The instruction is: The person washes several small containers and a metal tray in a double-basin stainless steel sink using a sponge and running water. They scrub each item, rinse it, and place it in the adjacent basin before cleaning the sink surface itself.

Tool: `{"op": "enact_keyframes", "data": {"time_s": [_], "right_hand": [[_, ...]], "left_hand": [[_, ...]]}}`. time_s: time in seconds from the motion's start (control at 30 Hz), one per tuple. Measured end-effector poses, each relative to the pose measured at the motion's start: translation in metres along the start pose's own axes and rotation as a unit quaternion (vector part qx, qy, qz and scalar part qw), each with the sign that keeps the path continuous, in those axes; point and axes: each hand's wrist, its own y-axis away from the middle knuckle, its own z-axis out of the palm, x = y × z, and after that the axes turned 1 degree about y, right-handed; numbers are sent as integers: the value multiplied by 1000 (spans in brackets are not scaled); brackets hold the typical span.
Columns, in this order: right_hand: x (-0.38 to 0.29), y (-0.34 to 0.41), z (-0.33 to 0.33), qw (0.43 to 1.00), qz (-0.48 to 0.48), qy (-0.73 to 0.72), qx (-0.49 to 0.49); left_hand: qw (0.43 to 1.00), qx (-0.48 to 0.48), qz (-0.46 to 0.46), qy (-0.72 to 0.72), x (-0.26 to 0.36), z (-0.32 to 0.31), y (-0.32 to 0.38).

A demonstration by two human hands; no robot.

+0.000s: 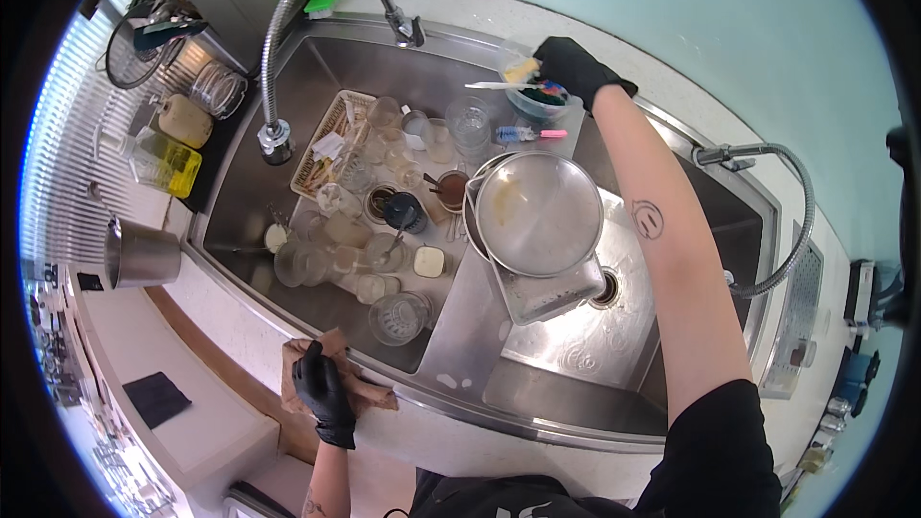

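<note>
My left hand (322, 390), in a black glove, grips a crumpled brown cloth or paper towel (293, 367) on the counter at the sink's front edge. Across the sink, my black-gloved right hand (575, 66) reaches to a clear plastic tub (536, 112) at the far edge. A yellow sponge (521, 72) touches or lies close to its fingers, which are partly hidden, so I cannot tell whether they hold it. A white handle (496, 85) sticks out of the tub. Below it lies a bottle brush (516, 134) with blue bristles and a pink end.
Several glasses (468, 122) and cups crowd the left basin around a wicker basket (302, 171). A round metal lid or pan (543, 212) rests on a metal container (554, 295) over the divider. Spray faucets (275, 140) arch over both basins. A steel pitcher (144, 255) stands left.
</note>
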Motion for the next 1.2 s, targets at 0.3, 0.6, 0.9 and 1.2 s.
{"op": "enact_keyframes", "data": {"time_s": [0.3,0.6,0.9,1.2], "right_hand": [[26,53,-14,936,-5,-63,347],[-55,370,40,847,167,-266,429],[-45,467,313,949,79,-277,-127],[-36,334,342,957,145,-249,21]], "left_hand": [[997,-10,62,-36,1,8,-11],[1000,0,28,-12,-10,5,-3],[998,-8,38,-50,-22,0,-11],[989,-31,67,-127,-23,-10,-9]]}}
